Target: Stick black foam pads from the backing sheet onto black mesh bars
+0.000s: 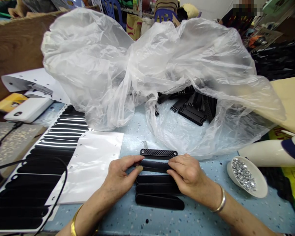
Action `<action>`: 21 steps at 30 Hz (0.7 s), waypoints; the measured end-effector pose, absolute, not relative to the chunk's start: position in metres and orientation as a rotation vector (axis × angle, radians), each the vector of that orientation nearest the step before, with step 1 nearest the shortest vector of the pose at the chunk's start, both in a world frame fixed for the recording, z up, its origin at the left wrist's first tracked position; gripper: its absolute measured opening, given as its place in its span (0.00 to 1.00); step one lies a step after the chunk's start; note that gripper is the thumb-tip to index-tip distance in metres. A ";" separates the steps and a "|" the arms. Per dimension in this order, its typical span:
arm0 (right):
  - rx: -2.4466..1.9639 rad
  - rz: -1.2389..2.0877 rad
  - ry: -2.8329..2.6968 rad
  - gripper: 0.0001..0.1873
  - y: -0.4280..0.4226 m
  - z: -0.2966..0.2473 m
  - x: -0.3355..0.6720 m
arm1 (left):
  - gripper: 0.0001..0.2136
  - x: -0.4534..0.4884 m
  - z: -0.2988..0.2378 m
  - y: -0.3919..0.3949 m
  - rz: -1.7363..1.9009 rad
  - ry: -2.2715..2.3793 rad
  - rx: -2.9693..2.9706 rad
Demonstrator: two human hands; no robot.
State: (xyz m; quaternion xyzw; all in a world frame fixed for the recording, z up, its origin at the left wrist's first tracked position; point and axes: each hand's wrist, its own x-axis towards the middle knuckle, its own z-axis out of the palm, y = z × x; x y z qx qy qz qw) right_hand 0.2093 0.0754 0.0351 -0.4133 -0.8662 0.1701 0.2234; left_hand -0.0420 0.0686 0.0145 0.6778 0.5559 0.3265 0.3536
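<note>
My left hand (124, 172) pinches the left end of a black strip (154, 165), which looks like an adhesive pad over a black bar. At its right end, my right hand (188, 172) grips the same piece between thumb and fingers. Just beyond lies a black bar with a cross-hatched face (158, 153) and a bright metal piece at each end. Nearer me, several smooth black bars (158, 189) lie side by side, the nearest one (159, 201) slightly askew. What the fingertips cover is hidden.
A clear plastic bag (108, 65) holds more black pieces (193, 113). On the left lie a sheet of black strips (43, 182), white paper (95, 164), a cable (65, 177) and a white power bank (29, 109). A bowl of small metal parts (260, 188) and a white bottle (263, 152) stand right.
</note>
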 end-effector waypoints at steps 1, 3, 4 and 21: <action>-1.139 0.474 -2.388 0.09 0.075 0.035 0.210 | 0.11 -0.042 0.014 0.069 0.850 1.428 1.750; -1.130 0.475 -2.382 0.09 0.075 0.034 0.210 | 0.11 -0.042 0.013 0.069 0.850 1.397 1.766; -1.129 0.474 -2.379 0.09 0.075 0.034 0.210 | 0.11 -0.042 0.013 0.069 0.849 1.378 1.781; -1.157 0.574 -2.291 0.07 0.077 0.031 0.211 | 0.10 -0.047 0.008 0.070 0.885 1.299 1.945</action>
